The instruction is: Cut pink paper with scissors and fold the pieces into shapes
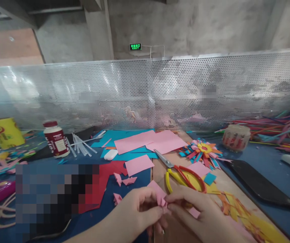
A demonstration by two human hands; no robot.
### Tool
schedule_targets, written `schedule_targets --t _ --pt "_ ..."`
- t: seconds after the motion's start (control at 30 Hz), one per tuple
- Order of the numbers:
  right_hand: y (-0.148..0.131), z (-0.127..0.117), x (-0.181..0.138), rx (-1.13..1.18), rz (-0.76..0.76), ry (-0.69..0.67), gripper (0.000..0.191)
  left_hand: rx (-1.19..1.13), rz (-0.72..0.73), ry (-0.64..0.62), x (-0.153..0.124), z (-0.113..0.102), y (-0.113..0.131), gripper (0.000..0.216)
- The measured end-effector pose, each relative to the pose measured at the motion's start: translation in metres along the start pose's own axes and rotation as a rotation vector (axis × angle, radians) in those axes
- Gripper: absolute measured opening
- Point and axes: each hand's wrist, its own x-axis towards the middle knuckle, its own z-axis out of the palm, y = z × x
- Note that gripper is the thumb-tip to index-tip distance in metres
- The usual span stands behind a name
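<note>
Both hands meet low in the middle of the view around a small folded piece of pink paper. My left hand pinches its left side between thumb and fingers. From the right, my right hand pinches the same piece with thumb and forefinger. Fingertips hide part of the folds. Left of the hands lie several small folded pink paper pieces. Just beyond my right hand rest scissors with red and yellow handles. A pink rectangle of paper lies flat past my left hand.
Pink sheets overlap blue paper at the back. A layered paper flower sits right of the scissors, near a black slab-like object and a clear jar. Glue sticks and a white bottle stand left. A perforated metal panel borders the table.
</note>
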Motion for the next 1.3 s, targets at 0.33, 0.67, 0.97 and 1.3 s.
schedule_targets --t 0.33,0.67,0.97,1.3 --pt "-0.002 -0.001 -0.001 -0.059 -0.125 0.056 0.016 -0.019 -0.039 -0.018 -0.005 0.003 0.008 0.022" --pt "-0.011 -0.004 -0.003 -0.068 -0.115 0.003 0.015 -0.137 -0.019 -0.037 0.000 0.000 0.004 0.031" --pt "-0.016 -0.005 -0.002 -0.032 -0.083 0.043 0.015 -0.154 0.035 -0.117 -0.002 -0.004 0.002 0.027" --pt "-0.010 -0.002 -0.003 -0.018 -0.047 0.031 0.016 -0.139 0.009 -0.113 -0.004 -0.004 0.007 0.026"
